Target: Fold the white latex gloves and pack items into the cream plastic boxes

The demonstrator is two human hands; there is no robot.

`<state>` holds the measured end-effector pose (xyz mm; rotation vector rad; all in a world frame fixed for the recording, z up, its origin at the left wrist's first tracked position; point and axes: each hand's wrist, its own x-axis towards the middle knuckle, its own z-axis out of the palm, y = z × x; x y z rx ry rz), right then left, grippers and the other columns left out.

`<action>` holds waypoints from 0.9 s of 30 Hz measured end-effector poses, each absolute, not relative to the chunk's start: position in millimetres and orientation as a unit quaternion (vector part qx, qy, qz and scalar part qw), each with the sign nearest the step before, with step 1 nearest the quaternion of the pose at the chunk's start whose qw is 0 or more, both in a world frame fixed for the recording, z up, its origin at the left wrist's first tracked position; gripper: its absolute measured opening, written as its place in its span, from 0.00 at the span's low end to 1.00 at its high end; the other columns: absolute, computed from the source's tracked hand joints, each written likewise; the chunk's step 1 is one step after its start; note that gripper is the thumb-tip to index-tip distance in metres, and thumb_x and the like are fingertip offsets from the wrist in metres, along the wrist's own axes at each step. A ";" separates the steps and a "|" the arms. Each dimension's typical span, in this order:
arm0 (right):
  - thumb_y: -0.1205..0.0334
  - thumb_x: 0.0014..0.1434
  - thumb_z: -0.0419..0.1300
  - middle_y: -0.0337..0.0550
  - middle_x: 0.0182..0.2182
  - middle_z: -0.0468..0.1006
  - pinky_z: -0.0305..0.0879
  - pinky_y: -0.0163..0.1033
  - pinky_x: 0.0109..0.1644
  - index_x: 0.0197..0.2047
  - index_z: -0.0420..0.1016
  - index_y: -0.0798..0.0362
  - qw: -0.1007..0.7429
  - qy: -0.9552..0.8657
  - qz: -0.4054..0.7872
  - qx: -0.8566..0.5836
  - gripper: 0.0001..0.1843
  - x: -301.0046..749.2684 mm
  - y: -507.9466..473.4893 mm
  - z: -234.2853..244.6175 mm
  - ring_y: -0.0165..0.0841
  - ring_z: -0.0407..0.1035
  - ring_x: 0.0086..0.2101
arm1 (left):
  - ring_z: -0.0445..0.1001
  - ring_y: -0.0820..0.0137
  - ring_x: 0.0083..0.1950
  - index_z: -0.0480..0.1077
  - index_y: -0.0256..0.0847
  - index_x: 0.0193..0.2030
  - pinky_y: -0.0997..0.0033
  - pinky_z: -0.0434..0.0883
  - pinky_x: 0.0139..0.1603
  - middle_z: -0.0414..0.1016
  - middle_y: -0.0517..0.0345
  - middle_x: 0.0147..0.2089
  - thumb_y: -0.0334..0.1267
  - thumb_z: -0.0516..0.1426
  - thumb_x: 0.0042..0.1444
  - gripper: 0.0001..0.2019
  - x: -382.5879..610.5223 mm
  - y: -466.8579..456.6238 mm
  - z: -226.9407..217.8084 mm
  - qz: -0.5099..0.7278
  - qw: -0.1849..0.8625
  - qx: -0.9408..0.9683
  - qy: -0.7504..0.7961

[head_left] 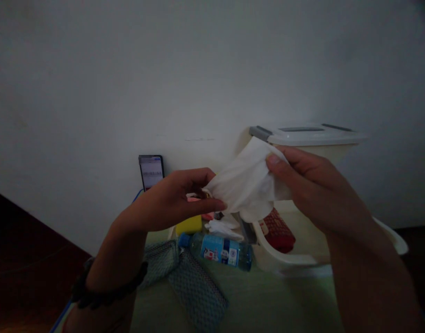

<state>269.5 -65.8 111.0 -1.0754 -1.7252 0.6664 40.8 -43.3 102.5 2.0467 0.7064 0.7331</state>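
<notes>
A thin white cloth [249,180], perhaps a tissue or wipe, is stretched between both hands above the table. My left hand [178,199] pinches its left end between thumb and fingers. At the upper right, my right hand [309,185] grips the other end, thumb on top. Below the cloth lies a clear plastic bottle [219,249] with a blue cap and blue label, on its side. Right of the bottle, a dark red patterned packet [277,231] sits inside a cream plastic bin [289,261], partly hidden by the cloth.
The bin's white lid [313,134] stands raised against the wall. A phone [152,171] leans upright there. A yellow sponge-like block [189,225], crumpled white material [224,229] and a blue-grey woven cloth [198,291] lie on the green table [264,305].
</notes>
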 end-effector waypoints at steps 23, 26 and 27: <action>0.61 0.62 0.54 0.36 0.27 0.75 0.63 0.29 0.19 0.44 0.72 0.45 0.564 -0.606 0.402 -0.392 0.09 260.2 -65.8 109.9 0.26 0.66 0.21 | 0.76 0.71 0.32 0.59 0.42 0.46 0.75 0.72 0.29 0.76 0.61 0.31 0.45 0.59 0.54 0.18 52.3 -45.4 99.0 0.361 0.420 0.751 0.360; 0.61 0.61 0.54 0.36 0.28 0.76 0.63 0.29 0.19 0.44 0.72 0.45 0.567 -0.599 0.409 -0.391 0.09 260.1 -65.6 109.7 0.26 0.66 0.21 | 0.76 0.69 0.34 0.59 0.43 0.47 0.74 0.72 0.30 0.76 0.60 0.33 0.40 0.63 0.50 0.21 52.2 -41.8 96.9 0.378 0.413 0.750 0.352; 0.61 0.61 0.55 0.36 0.27 0.76 0.63 0.29 0.19 0.44 0.72 0.45 0.568 -0.597 0.411 -0.389 0.08 260.1 -65.7 109.6 0.26 0.66 0.21 | 0.76 0.69 0.34 0.59 0.43 0.47 0.74 0.72 0.30 0.76 0.61 0.32 0.39 0.63 0.50 0.21 52.3 -40.6 96.3 0.388 0.408 0.748 0.351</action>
